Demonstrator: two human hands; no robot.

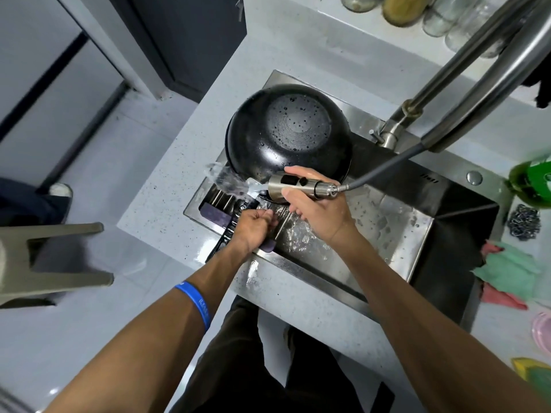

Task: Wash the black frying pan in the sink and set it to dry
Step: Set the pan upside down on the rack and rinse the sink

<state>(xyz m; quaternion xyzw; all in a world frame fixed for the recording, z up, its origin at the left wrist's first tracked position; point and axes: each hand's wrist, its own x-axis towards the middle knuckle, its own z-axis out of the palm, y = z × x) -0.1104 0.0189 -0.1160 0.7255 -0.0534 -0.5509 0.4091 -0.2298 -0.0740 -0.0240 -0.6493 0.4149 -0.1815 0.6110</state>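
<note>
The black frying pan [286,132] sits upside down over the left end of the steel sink [387,234], its wet base facing up. My left hand [255,226] grips the pan's black handle [225,234] near the sink's front left edge. My right hand [319,204] holds the pull-out spray head [295,186] on its grey hose. Water jets out of the spray head to the left, across the pan's rim and the handle joint.
A steel roll-up rack [219,199] lies under the pan. The tall faucet [396,126] rises behind the sink. At the right are a green bottle [533,180], a steel scourer [523,222] and teal and pink cloths [507,272]. A stool [53,260] stands on the floor at left.
</note>
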